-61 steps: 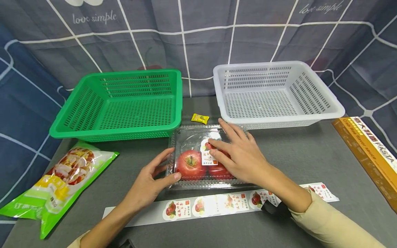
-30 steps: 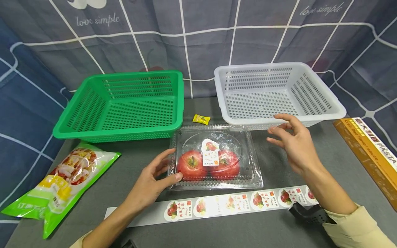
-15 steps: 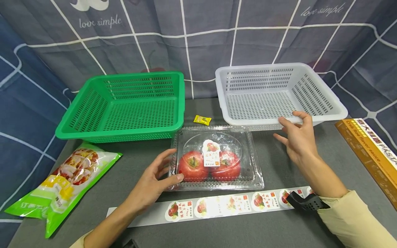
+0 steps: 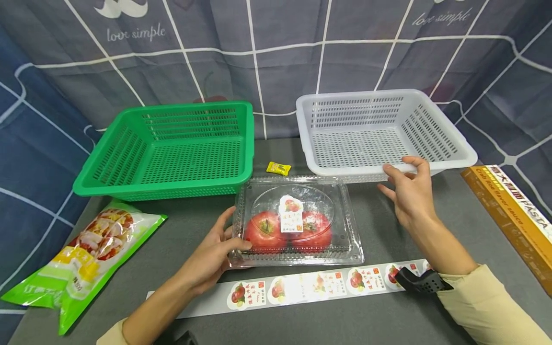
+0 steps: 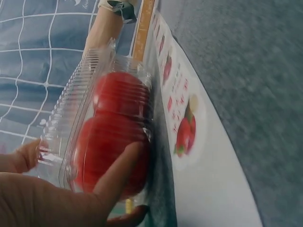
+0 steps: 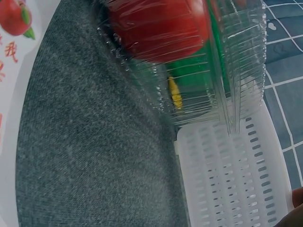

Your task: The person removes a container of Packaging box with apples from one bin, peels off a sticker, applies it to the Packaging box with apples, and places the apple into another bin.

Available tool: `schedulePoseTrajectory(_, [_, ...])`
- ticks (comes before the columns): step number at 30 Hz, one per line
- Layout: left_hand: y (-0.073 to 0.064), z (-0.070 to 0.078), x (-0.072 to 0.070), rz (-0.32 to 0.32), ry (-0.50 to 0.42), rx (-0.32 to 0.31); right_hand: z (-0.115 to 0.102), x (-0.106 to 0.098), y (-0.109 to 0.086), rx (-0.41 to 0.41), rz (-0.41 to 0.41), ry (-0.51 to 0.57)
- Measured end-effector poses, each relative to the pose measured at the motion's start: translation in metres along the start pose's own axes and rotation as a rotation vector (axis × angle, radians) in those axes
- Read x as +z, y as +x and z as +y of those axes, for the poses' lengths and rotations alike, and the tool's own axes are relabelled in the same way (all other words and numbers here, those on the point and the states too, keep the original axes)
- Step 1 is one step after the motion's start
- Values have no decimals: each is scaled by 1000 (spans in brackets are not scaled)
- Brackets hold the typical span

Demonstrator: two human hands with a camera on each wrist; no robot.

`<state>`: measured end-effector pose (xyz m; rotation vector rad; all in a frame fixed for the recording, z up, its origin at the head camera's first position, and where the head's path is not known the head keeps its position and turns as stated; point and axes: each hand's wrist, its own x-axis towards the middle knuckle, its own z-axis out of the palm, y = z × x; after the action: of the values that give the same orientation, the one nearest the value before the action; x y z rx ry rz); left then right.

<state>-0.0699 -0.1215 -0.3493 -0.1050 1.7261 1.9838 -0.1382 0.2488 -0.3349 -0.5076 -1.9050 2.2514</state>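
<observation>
A clear plastic clamshell box (image 4: 342, 239) with two red apples (image 4: 266, 231) inside sits at the middle of the table. On its lid is an apple label (image 4: 291, 214). My left hand (image 4: 207, 258) grips the box's left edge, thumb over the front left corner, the other fingers along the side and partly hidden. The left wrist view shows the thumb (image 5: 120, 170) lying across the apples' side of the box. My right hand (image 4: 416, 196) is at the front rim of the white basket (image 4: 336, 173), fingers loosely bent; whether they touch the rim is unclear.
A strip of apple stickers (image 4: 302, 287) lies in front of the box. Behind it are a green basket (image 4: 164, 189) and a small yellow candy packet (image 4: 278, 168). A green food bag (image 4: 95, 249) lies left, a pasta box (image 4: 513, 211) right.
My right hand has left the box lid and moved right to the white basket's front rim. My left hand stays at the box's left edge, its grip slightly shifted.
</observation>
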Motion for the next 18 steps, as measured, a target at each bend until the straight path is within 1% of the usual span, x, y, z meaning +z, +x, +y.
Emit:
schedulePoseTrajectory(3, [1, 0, 2, 11, -48, -22, 2, 0, 1, -11, -1, -9])
schedulePoseTrajectory(6, [1, -1, 0, -15, -105, -29, 4, -1, 0, -21, -4, -17])
schedulePoseTrajectory(9, [-2, -1, -1, -44, -151, -20, 6, -1, 0, -26, -6, -20])
schedulePoseTrajectory(14, [-11, 0, 0, -23, -177, -17, 6, -2, 0, -31, 4, -15])
schedulePoseTrajectory(18, [-19, 3, 2, -20, -190, 4, 7, -2, 1, -45, 2, -12])
